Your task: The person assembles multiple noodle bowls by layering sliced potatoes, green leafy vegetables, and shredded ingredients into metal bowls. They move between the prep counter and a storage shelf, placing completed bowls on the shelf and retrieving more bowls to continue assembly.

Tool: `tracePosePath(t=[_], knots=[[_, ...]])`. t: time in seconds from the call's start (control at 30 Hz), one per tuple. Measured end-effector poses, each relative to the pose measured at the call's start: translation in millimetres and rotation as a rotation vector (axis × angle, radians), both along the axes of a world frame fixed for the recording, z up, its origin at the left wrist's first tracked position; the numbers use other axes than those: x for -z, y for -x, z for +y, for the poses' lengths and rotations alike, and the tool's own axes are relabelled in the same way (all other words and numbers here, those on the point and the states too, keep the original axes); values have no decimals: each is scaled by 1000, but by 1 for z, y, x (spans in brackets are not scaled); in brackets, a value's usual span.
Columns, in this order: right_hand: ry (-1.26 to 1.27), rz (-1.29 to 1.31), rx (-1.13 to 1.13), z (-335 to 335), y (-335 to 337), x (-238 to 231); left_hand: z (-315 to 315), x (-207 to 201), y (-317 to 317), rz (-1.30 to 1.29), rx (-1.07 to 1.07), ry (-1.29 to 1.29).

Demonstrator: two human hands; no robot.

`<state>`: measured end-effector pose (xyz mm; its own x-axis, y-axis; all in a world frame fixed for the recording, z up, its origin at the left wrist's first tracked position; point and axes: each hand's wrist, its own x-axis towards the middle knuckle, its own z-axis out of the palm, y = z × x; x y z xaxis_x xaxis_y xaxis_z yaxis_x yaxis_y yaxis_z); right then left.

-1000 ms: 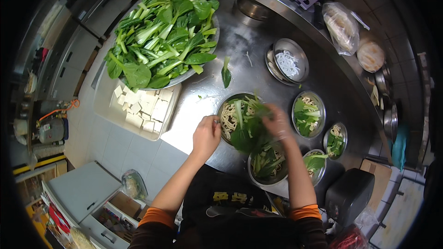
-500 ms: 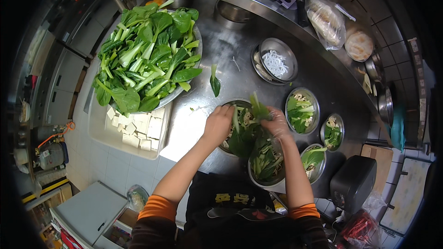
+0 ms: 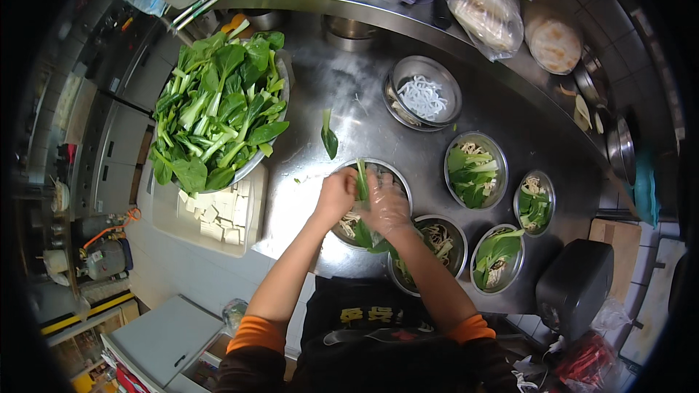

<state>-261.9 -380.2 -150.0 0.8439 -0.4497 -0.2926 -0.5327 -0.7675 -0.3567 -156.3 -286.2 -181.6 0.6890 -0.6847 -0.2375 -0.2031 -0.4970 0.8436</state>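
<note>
Both hands press greens (image 3: 362,182) into the bowl (image 3: 399,188): left hand (image 3: 336,195) and gloved right hand (image 3: 386,205) are closed on them, stalks pointing away.

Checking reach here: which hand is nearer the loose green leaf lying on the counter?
Left. The left hand is just below the loose leaf; the right hand sits farther right, over the bowl.

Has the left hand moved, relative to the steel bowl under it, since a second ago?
Yes. The left hand has moved rightward from the near-left rim of the steel bowl, over it, and now meets the right hand.
</note>
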Motion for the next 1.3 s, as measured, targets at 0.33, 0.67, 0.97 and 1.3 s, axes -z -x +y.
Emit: tracePosePath(t=[0.33,0.67,0.97,1.3], knots=[[-1156,-351,418,-85,49,-15,5,-11,-2,-657,389,-19],[-1398,-479,604,-93,74,-11,-19,-7,8,-817,468,-457],[-1830,-839,554,-105,72,8,2,-28,61,-512,264,-453],[-1537,-753,306,-71,12,-115,56,-97,62,-330,-176,147]])
